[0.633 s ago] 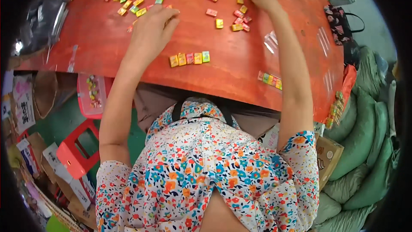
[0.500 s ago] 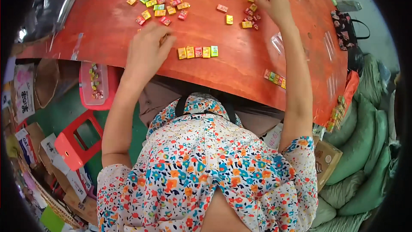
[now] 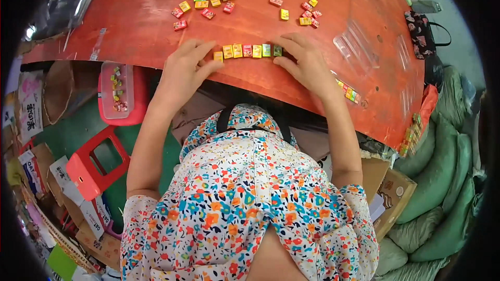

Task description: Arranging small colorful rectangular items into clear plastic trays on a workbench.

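A row of several small candy-like boxes point(image 3: 247, 51), yellow, red and green, stands side by side near the table's front edge. At the row's left end my left hand point(image 3: 185, 70) has a small yellow box point(image 3: 218, 56) between thumb and fingers. My right hand point(image 3: 307, 67) grips a small green box point(image 3: 277, 50) at the right end in the same way. That green box is partly shaded by the fingers. Beyond the hands, loose boxes of the same kind point(image 3: 201, 4) lie scattered over the red table point(image 3: 140, 31).
More loose boxes point(image 3: 305, 21) lie at the far right. Clear plastic trays point(image 3: 357, 47) and a filled strip of boxes point(image 3: 348, 91) are right of my right hand. Left below the table stand a plastic tub point(image 3: 115, 109) and a red stool point(image 3: 96, 164). Green sacks point(image 3: 435, 171) are piled right.
My right hand has come back from the far right pile to the row's right end, bringing a green box. My left hand has brought a yellow box to the left end.
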Tool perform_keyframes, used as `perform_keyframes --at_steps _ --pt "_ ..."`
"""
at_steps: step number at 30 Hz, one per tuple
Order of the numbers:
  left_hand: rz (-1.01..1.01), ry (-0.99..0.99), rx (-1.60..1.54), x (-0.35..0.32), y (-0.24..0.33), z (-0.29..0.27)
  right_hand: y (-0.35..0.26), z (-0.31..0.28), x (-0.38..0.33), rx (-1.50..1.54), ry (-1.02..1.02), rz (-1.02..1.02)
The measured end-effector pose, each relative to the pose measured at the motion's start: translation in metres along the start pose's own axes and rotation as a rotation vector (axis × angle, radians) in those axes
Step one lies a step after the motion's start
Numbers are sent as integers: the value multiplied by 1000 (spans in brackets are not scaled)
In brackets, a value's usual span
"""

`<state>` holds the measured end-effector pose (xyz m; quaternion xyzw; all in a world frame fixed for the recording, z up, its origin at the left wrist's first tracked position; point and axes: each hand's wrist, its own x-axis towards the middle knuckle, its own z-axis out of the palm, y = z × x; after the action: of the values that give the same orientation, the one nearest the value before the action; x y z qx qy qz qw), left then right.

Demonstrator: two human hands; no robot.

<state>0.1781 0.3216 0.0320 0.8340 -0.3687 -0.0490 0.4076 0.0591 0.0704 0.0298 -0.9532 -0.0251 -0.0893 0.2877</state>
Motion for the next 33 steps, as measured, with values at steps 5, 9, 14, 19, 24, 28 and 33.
perform_keyframes --at_steps 5,9,14,19,24,28,33 --pt "-25 -140 -87 -4 3 -7 -1 -2 1 15 -13 -2" --pt "59 -194 60 -2 -2 -6 -3 -1 2 -33 -18 4" --pt "-40 -238 37 18 -6 -20 -3 -1 1 -20 -17 -3" --pt "207 131 16 37 8 -17 -4 7 -2 -23 36 49" --pt "230 -133 196 13 -4 0 -12 9 -4 4 75 90" --pt "208 -169 188 17 -6 -4 -10 11 -6 66 79 140" --pt "240 62 136 60 -3 -34 -5 18 -8 114 128 131"
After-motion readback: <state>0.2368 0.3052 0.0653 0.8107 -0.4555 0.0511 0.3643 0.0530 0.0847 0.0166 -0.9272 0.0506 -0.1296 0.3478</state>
